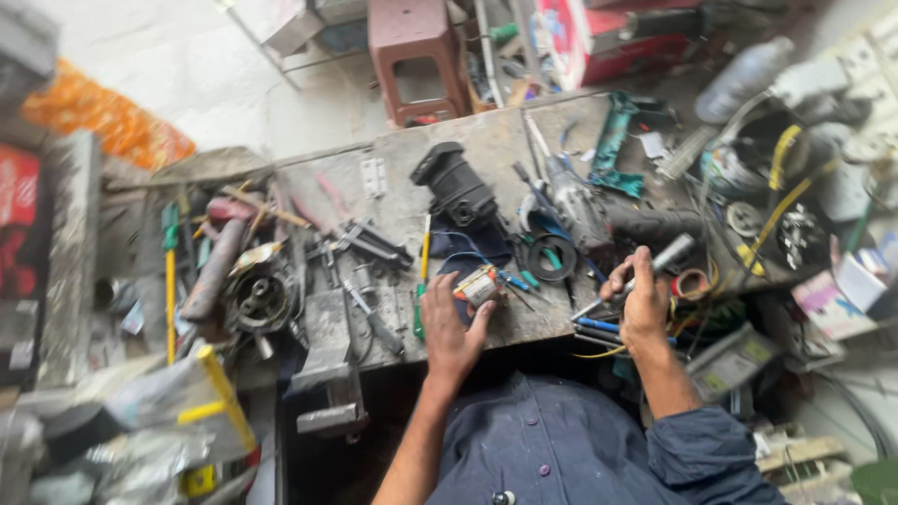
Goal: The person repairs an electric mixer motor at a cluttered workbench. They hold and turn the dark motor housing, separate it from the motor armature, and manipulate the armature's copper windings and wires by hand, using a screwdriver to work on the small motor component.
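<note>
Copper-wound and cream-coloured, a small motor armature [479, 285] is lying on the front part of the grey workbench [393, 210], and my left hand [451, 329] is steadying it, fingertips pressing its near end rather than closing around it. My right hand [644, 301] is gripping a slim silver-handled tool [645, 271], fist clenched round the handle, its tip pointing left and down toward the armature but well apart from it. Whether it is a soldering iron or a probe, I cannot tell.

Judging by this, I am lining up the tool to work on the armature; bringing the tip across would call for a firm hold from the left fingers so the part is not rolling.

Just behind the armature, a black motor housing [456, 187] is standing, with blue wires trailing from it. A green-handled screwdriver [422, 281] is lying just left of my left hand. Farther left, a bench vise [329, 369] is sitting at the bench edge, with pliers [360, 241] behind it. A clear plastic bottle [744, 77] is lying at the far right.
</note>
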